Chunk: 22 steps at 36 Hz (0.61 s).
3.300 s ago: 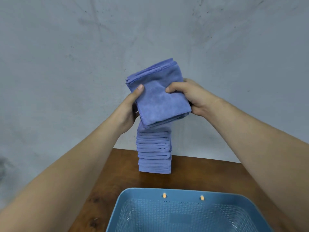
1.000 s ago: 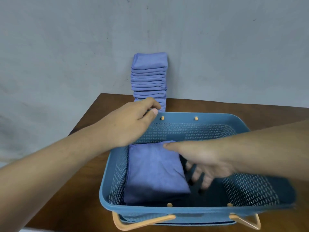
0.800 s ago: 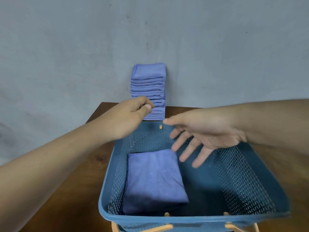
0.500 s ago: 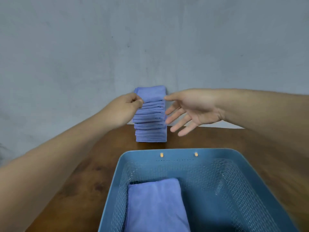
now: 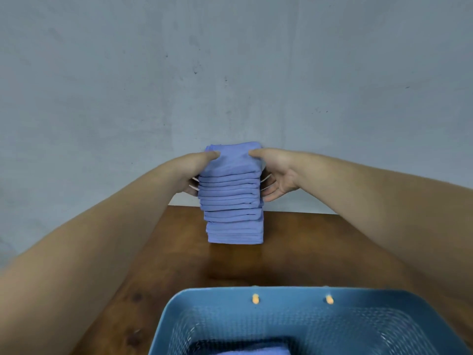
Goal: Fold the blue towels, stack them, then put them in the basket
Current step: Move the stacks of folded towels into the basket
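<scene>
- Your left hand (image 5: 190, 170) is gripping the upper part of the stack of folded blue towels (image 5: 233, 201) from its left side. The thumb is lying across the top towel, and the other fingers (image 5: 193, 186) are curling against the left edges of the layers, their tips sitting slightly apart.
- Your right hand (image 5: 279, 172) is gripping the same upper part from the right side. Its thumb is pressing down on the top towel opposite the left thumb, and its fingers (image 5: 266, 187) are pressing into the right edges, spread a little from one another.
- The stack is standing upright on the wooden table (image 5: 307, 252), at the table's far edge and close to the grey wall (image 5: 230, 73) — whether it is touching the wall cannot be told.
- The layers between your hands are sitting a little to the left of the layers below them, so the column is showing a small step partway down.
- The blue basket (image 5: 294, 294) is sitting on the table nearest to you, well apart from the stack, with bare wood lying between them.
- Two orange pegs (image 5: 255, 299) are showing on the basket's far wall.
- A single blue towel (image 5: 253, 351) is lying inside the basket — only its far edge is showing at the bottom of the view.
</scene>
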Each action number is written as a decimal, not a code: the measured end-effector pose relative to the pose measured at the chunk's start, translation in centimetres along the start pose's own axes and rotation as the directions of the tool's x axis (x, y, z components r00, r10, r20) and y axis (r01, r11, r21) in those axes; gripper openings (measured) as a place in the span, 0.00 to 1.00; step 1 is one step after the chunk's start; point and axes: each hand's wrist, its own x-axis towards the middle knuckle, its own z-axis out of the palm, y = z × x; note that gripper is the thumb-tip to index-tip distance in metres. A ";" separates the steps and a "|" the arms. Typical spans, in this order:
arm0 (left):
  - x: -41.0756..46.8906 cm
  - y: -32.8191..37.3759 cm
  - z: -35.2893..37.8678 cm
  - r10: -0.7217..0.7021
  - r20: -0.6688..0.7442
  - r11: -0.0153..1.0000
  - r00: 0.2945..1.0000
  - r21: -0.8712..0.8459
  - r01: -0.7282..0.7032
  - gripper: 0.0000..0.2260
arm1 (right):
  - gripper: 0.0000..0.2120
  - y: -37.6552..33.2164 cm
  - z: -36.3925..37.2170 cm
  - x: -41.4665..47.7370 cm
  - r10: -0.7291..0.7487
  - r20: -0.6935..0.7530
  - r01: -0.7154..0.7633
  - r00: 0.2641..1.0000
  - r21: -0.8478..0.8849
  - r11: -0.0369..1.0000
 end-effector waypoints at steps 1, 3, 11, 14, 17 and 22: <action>0.4 -0.2 0.1 -0.011 0.010 1.000 1.000 -0.010 0.011 0.29 | 0.45 0.0 0.0 0.5 0.010 -0.005 -0.010 1.000 0.001 1.000; 1.0 -0.6 0.5 -0.033 0.029 0.999 0.999 -0.013 0.034 0.29 | 0.45 -0.1 0.0 1.2 0.028 -0.012 -0.028 1.000 0.006 1.000; 1.7 -1.3 1.5 -0.011 0.018 1.000 1.000 -0.017 0.011 0.26 | 0.40 -0.4 0.6 1.6 -0.009 -0.084 0.011 0.996 0.032 0.999; 1.7 -1.8 1.6 -0.004 -0.007 1.000 1.000 -0.024 0.004 0.27 | 0.31 -0.5 1.4 1.5 -0.105 -0.149 0.107 0.983 0.005 0.994; 1.6 -2.4 1.8 0.015 -0.034 0.997 0.999 -0.075 -0.018 0.27 | 0.24 -1.0 2.1 0.8 -0.159 -0.127 0.157 0.979 -0.023 0.987; 1.4 -3.4 1.3 0.035 -0.029 0.985 0.999 -0.166 -0.040 0.30 | 0.24 -1.3 3.0 -0.4 -0.219 -0.107 0.215 0.970 -0.052 0.975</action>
